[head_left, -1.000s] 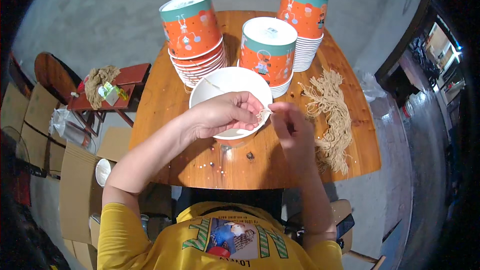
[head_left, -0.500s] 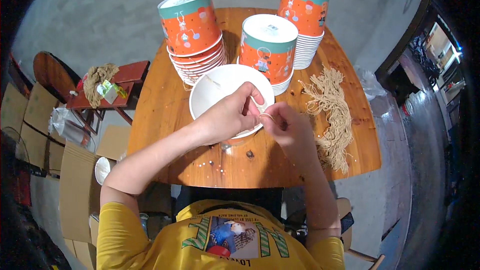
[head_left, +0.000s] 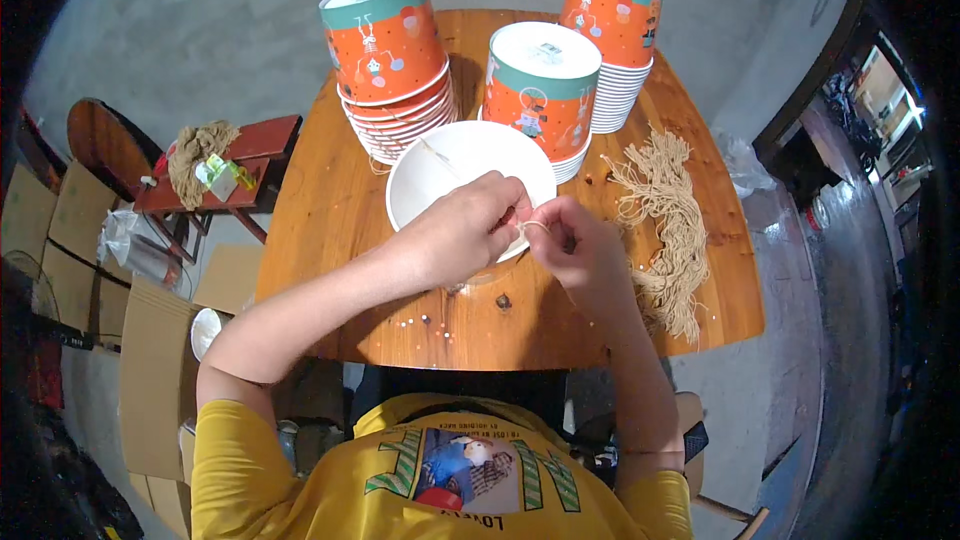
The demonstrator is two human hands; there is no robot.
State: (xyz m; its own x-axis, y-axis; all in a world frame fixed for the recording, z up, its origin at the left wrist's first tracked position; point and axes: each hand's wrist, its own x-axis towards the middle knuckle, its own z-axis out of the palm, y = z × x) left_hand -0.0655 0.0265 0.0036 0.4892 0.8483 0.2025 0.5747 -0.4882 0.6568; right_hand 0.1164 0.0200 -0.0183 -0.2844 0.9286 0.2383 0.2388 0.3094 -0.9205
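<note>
A white paper bucket (head_left: 430, 185) sits near the middle of the wooden table, its open mouth tilted up toward me. My left hand (head_left: 462, 230) reaches over its rim, fingers closed in a pinch on a thin beige string (head_left: 533, 225). Close against it at the rim's right side, my right hand (head_left: 580, 258) pinches the same string, which makes a small loop between the fingers. The fingers partly hide the string and the rim there. Another short bit of string (head_left: 432, 152) lies against the bucket's inner wall. Right of my hands lies a bundle of beige strings (head_left: 672, 240).
Orange and green paper buckets stand upside down in a left stack (head_left: 385, 50), a middle stack (head_left: 543, 90) and a right stack (head_left: 612, 25). Small white beads (head_left: 425, 320) dot the table's (head_left: 330, 330) near edge. Cardboard (head_left: 155, 380) and a red bench (head_left: 255, 170) are at left.
Both hands stay at the bucket's rim, the fingers shifting slightly; the string's loop between them shows more clearly. The whole view has shifted a little.
</note>
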